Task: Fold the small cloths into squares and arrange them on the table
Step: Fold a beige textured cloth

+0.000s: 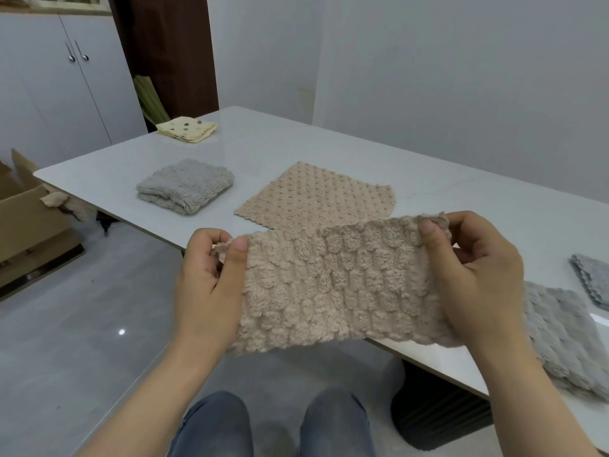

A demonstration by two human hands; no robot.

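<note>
Both hands up: left hand [206,278] and right hand [474,275] each pinch a top corner of the beige fluffy cloth [339,285], stretched above the counter [280,140] edge.

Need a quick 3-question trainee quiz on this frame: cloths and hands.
1. True or false: only one hand holds the beige fluffy cloth.
2. Multiple choice: where does the grey folded cloth sit relative to the beige dotted cloth? A) to its left B) to its right C) on top of it
3. Fill in: the left hand and the right hand each pinch an upper ____ of the beige fluffy cloth.

Key: 1. False, both hands hold it. 2. A. 3. corner.
</note>
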